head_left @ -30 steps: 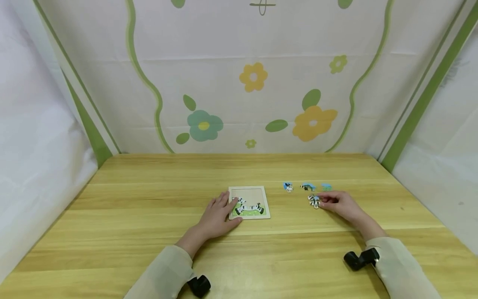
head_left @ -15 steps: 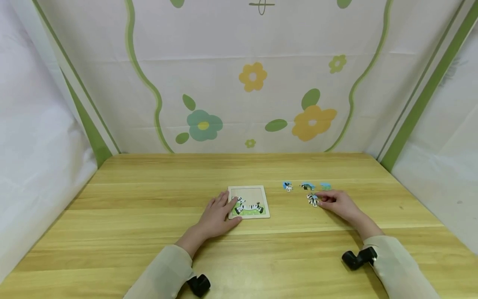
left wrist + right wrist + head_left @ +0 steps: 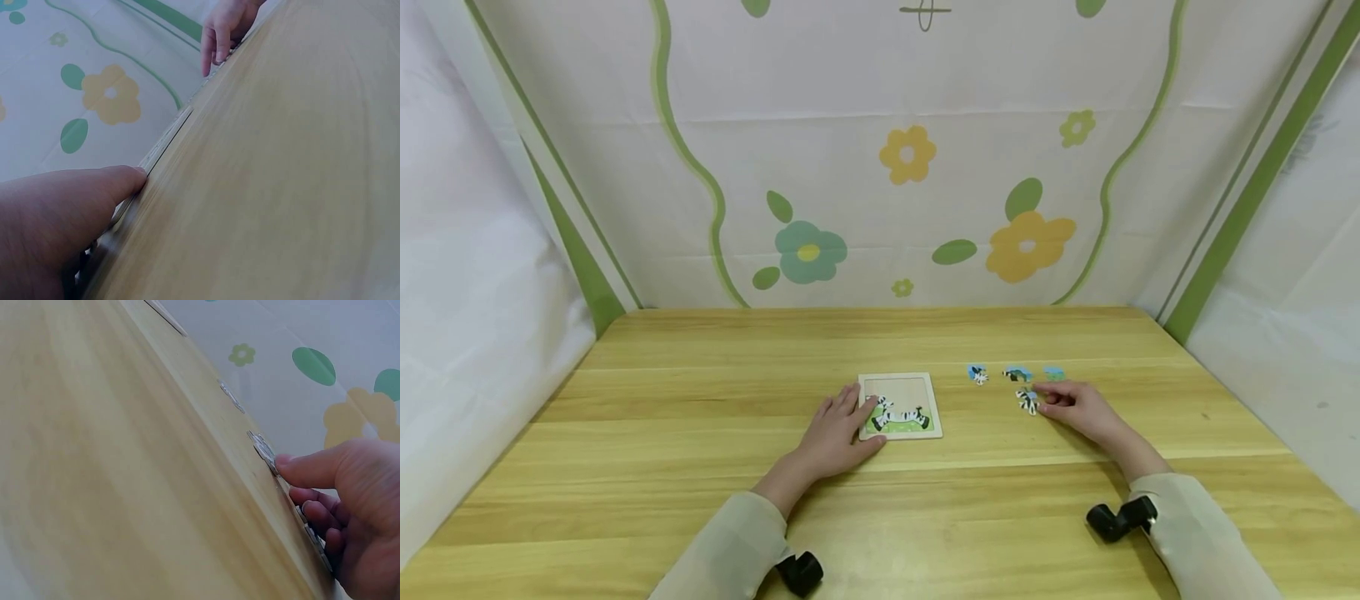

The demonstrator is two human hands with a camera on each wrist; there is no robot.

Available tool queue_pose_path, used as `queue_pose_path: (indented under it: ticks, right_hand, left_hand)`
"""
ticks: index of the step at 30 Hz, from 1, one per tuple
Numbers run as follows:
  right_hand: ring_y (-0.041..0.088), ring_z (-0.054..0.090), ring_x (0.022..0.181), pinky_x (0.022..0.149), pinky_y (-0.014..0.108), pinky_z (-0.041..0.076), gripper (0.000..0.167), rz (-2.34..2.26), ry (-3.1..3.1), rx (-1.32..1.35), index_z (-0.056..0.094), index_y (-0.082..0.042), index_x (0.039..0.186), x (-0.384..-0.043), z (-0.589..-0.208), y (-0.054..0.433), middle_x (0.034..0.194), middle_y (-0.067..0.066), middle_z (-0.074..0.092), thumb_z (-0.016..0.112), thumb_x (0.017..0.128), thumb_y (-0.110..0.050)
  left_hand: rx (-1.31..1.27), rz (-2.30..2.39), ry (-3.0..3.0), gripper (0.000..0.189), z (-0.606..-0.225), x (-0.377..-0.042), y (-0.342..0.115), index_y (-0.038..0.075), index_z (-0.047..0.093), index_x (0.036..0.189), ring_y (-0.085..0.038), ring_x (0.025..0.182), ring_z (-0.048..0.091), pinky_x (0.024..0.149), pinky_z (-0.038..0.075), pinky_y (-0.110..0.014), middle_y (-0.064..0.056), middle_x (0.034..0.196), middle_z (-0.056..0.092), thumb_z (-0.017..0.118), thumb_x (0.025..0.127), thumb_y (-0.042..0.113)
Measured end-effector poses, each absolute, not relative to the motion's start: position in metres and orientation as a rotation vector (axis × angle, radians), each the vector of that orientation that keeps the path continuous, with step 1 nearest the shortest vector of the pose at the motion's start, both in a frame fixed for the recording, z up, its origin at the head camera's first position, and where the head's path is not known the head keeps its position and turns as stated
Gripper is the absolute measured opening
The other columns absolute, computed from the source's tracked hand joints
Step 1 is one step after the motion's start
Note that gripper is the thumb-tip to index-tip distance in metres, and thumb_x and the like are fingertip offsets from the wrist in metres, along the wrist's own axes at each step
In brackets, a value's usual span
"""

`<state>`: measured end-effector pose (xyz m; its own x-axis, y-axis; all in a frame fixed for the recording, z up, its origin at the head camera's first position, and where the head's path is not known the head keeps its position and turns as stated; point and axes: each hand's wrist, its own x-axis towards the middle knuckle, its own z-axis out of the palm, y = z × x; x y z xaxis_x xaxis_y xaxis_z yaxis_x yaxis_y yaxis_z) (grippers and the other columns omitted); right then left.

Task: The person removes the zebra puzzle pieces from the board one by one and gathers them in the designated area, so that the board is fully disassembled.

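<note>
A square wooden puzzle tray point(image 3: 937, 408) lies on the table, its lower part filled with zebra-patterned pieces on green. My left hand point(image 3: 833, 437) rests on the tray's left side, fingers spread, with the thumb along the front edge. In the left wrist view that thumb point(image 3: 128, 181) lies against the tray's side. To the right, my right hand point(image 3: 1086, 412) pinches a black-and-white striped puzzle piece point(image 3: 1026, 403) at its right edge. The right wrist view shows the thumb on the rim of this piece point(image 3: 262, 450), low over the table; the other fingers are curled beneath.
Three loose puzzle pieces lie in a row behind the right hand: a blue one with black and white point(image 3: 977, 374), a dark-and-blue one point(image 3: 1017, 374) and a blue-green one point(image 3: 1054, 373). A flowered cloth point(image 3: 850, 167) hangs behind the wooden table point(image 3: 737, 367).
My right hand has shifted slightly left with the striped piece, mostly in the first half second. My left hand has stayed on the tray.
</note>
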<state>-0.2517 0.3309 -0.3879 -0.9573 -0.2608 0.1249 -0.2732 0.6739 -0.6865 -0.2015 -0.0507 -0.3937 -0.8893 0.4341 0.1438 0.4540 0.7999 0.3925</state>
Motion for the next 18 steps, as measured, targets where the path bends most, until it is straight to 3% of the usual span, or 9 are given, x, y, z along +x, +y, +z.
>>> queue_pose_path:
  ticks: [18]
  right_hand:
    - [0.019, 0.046, 0.072, 0.060, 0.027, 0.041, 0.048, 1.212, -2.926, 0.503, 0.047, 0.004, 0.120, -0.248, -0.370, 0.329, 0.083, 0.009, 0.054, 0.062, 0.080, -0.018]
  left_hand:
    - [-0.721, -0.675, -2.927, 0.063, -0.396, -0.202, -0.051, 0.009, 0.034, 0.133, -0.030, 0.127, 0.011, 0.099, 0.008, -0.046, -0.019, 0.138, 0.018, 0.045, 0.085, 0.047]
